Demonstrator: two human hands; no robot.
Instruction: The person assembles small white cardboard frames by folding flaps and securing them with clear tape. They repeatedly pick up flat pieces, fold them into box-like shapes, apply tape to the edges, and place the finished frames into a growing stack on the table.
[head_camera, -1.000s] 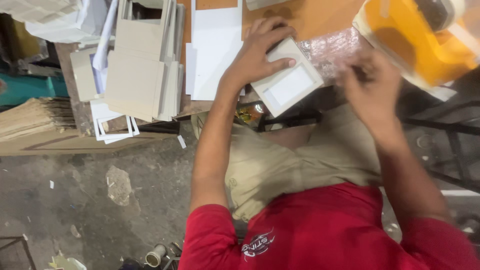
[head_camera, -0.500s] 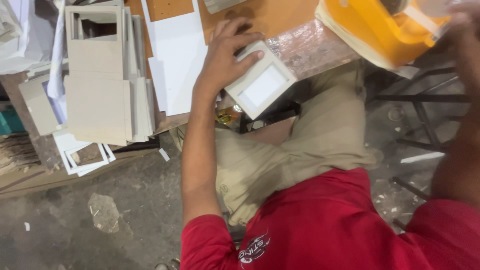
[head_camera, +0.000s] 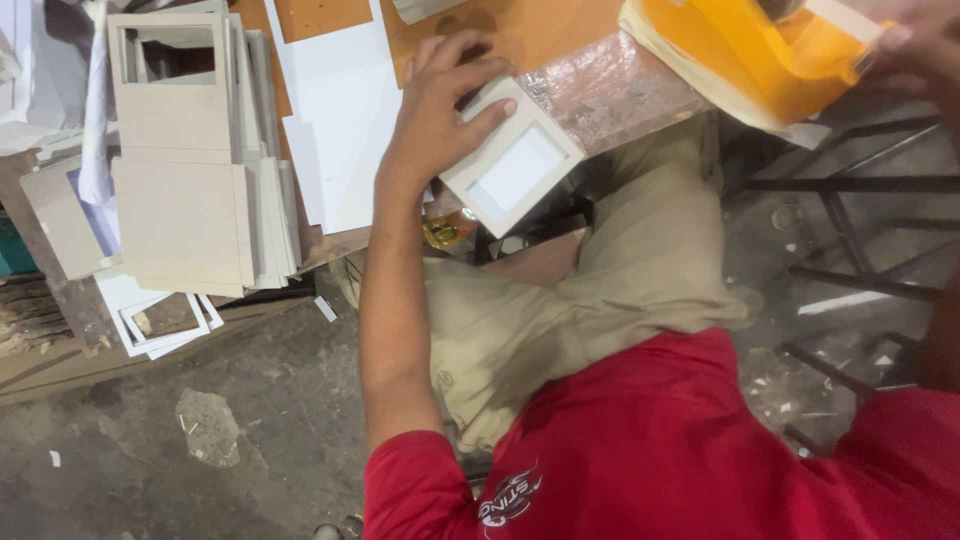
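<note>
My left hand (head_camera: 440, 110) rests on a small square grey cardboard frame (head_camera: 515, 165) with a white centre. The fingers are spread over its upper left corner and the thumb lies on its top edge, holding it at the edge of the brown table (head_camera: 520, 30). The frame juts out over my lap. My right hand (head_camera: 920, 50) is at the top right, blurred and partly cut off, with its fingertips against the pale end of a yellow tape dispenser (head_camera: 760, 55). I cannot tell whether it grips the dispenser.
Stacks of grey cardboard boards (head_camera: 180, 200), some with window cut-outs, lie at the left beside white sheets (head_camera: 340, 130). Loose frames (head_camera: 165, 320) hang off the table's edge. A crinkled plastic patch (head_camera: 610, 100) covers the table corner. Dark metal bars (head_camera: 860, 185) stand at the right.
My right hand has left the frame and moved up and right to the yellow dispenser. The left hand has stayed on the frame. The view has shifted.
</note>
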